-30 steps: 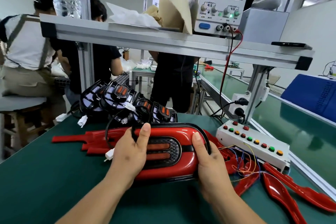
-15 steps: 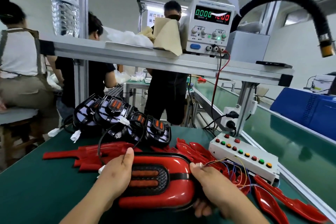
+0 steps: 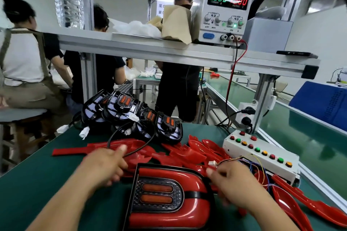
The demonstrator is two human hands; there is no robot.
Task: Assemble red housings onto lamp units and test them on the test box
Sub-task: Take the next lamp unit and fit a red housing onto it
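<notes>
Just left of the test box, my right hand pinched its white plug; my left hand pinched the black cable of the housed lamp, to mate them.

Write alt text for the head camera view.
An assembled red lamp unit lies on the green bench between two hands; the left hand grips a black cable, the right hand pinches a white connector on coloured wires by the test box.

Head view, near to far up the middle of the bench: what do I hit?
assembled red lamp → loose red housings → black lamp units → power supply up on the shelf
</notes>
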